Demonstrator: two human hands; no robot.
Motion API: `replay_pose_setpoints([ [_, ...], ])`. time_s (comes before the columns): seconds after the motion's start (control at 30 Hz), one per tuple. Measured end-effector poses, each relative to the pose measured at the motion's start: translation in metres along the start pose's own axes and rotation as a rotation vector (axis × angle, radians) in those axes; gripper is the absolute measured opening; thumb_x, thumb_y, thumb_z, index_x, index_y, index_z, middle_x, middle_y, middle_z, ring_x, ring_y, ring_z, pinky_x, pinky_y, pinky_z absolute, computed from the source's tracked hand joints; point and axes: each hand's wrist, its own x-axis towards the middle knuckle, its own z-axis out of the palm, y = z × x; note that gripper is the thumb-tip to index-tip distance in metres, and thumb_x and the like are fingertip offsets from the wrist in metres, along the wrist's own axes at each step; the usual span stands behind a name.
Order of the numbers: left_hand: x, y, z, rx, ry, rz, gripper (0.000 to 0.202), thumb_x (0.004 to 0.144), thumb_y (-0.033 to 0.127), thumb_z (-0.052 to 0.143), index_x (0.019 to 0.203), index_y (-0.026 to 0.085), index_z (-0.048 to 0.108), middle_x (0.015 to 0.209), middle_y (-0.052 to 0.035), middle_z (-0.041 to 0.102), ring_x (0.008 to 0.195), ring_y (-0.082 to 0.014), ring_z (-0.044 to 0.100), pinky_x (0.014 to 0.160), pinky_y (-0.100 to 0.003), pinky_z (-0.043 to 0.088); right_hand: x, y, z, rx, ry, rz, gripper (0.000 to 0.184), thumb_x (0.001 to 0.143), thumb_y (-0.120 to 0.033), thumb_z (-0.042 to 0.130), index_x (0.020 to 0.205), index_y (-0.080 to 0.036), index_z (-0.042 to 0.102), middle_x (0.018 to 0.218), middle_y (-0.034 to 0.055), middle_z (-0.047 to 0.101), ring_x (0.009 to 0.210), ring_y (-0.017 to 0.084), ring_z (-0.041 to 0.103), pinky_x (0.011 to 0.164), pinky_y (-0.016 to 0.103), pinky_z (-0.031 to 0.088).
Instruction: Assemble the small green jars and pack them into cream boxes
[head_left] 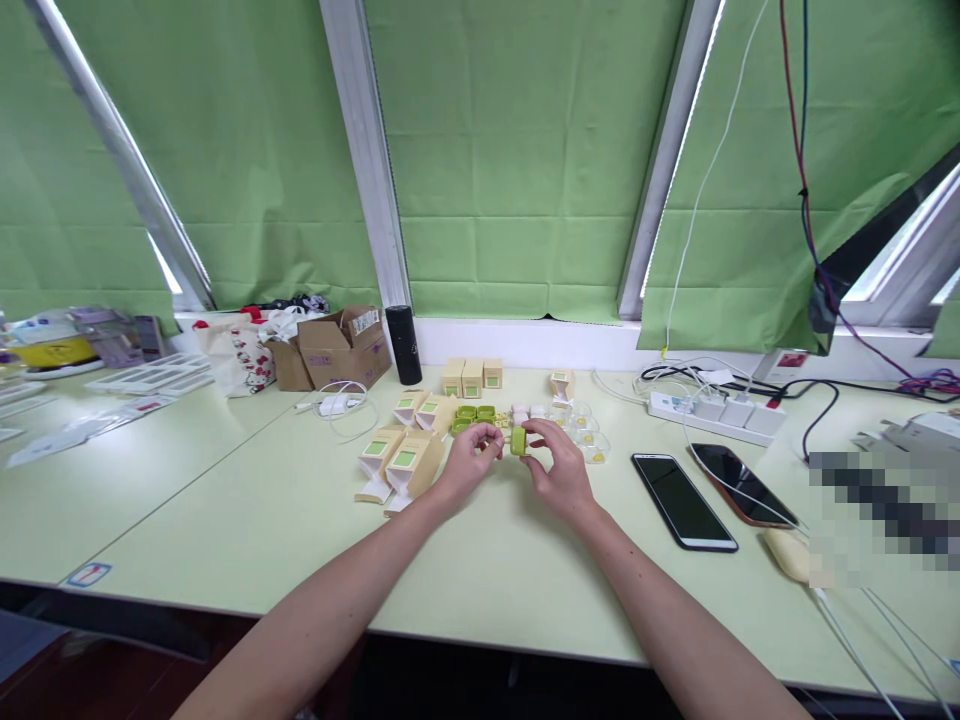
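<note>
Between the thumb and fingers of my right hand [561,470] is a small green square-cornered case [518,440], held upright above the table. My left hand [472,462] is closed in a pinch just left of it; a tiny pale piece seems to be at its fingertips, too small to name. Behind my hands lie green square pieces [465,412] and white pieces [519,412]. Clear plastic shells with yellow centres [592,440] sit right of my right hand. Several cream cartons with green windows [405,458] stand left of my left hand, their near flaps open.
Three cream cartons [472,378] and another open carton [562,386] stand at the back. Further left are a black bottle [404,345] and a cardboard box [349,350]. Two phones [684,500], a power strip [716,415] and loose cables lie on the right.
</note>
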Motion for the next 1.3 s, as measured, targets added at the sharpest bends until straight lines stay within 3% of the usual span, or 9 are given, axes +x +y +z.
replay_pose_setpoints([
  [0.3, 0.002, -0.002, -0.001, 0.007, 0.014, -0.022, 0.017, 0.088, 0.034, 0.067, 0.084, 0.018, 0.066, 0.076, -0.0023, 0.065, 0.073, -0.0172, 0.062, 0.074, -0.031, 0.049, -0.001, 0.002, -0.001, -0.041, -0.005, 0.006, 0.053, 0.085, -0.009, 0.059, 0.134, -0.028, 0.058, 0.130, 0.0108, 0.066, 0.118, 0.028, 0.066, 0.088, 0.045, 0.066],
  [0.43, 0.002, -0.003, -0.004, 0.086, 0.099, 0.013, 0.014, 0.089, 0.028, 0.066, 0.097, 0.018, 0.071, 0.091, -0.0063, 0.070, 0.088, -0.0206, 0.068, 0.083, -0.035, 0.052, -0.001, 0.001, -0.002, -0.052, -0.024, 0.036, 0.056, 0.086, -0.009, 0.058, 0.138, -0.029, 0.055, 0.134, 0.0114, 0.060, 0.122, 0.028, 0.063, 0.093, 0.047, 0.065],
  [0.6, -0.003, 0.001, -0.005, 0.230, 0.120, 0.123, 0.029, 0.086, 0.019, 0.069, 0.115, 0.021, 0.073, 0.113, -0.0106, 0.067, 0.119, -0.0270, 0.060, 0.100, -0.042, 0.050, -0.001, -0.001, -0.004, -0.087, -0.059, 0.025, 0.060, 0.088, -0.007, 0.055, 0.143, -0.029, 0.052, 0.136, 0.0131, 0.054, 0.127, 0.029, 0.060, 0.100, 0.049, 0.063],
  [0.77, -0.009, 0.010, -0.002, 0.366, 0.049, 0.256, 0.048, 0.085, 0.014, 0.071, 0.132, 0.024, 0.065, 0.129, -0.0110, 0.063, 0.133, -0.0305, 0.045, 0.111, -0.050, 0.047, 0.000, -0.002, -0.005, -0.140, -0.084, -0.032, 0.063, 0.090, -0.007, 0.053, 0.149, -0.029, 0.049, 0.137, 0.0135, 0.055, 0.128, 0.029, 0.060, 0.104, 0.050, 0.060],
  [0.93, -0.010, 0.010, 0.001, 0.418, -0.012, 0.333, 0.050, 0.087, 0.020, 0.076, 0.134, 0.025, 0.062, 0.132, -0.0115, 0.063, 0.134, -0.0327, 0.042, 0.112, -0.054, 0.046, 0.000, 0.001, -0.003, -0.130, -0.083, -0.075, 0.057, 0.095, -0.011, 0.054, 0.148, -0.028, 0.048, 0.138, 0.0139, 0.059, 0.131, 0.030, 0.060, 0.100, 0.051, 0.062],
  [1.3, -0.009, 0.009, -0.001, 0.430, 0.020, 0.391, 0.040, 0.090, 0.021, 0.074, 0.129, 0.025, 0.065, 0.125, -0.0108, 0.066, 0.129, -0.0306, 0.047, 0.108, -0.052, 0.048, 0.004, -0.005, -0.007, -0.243, -0.061, -0.233, 0.031, 0.103, -0.016, 0.050, 0.131, -0.024, 0.059, 0.134, 0.0163, 0.064, 0.129, 0.029, 0.064, 0.104, 0.050, 0.061],
])
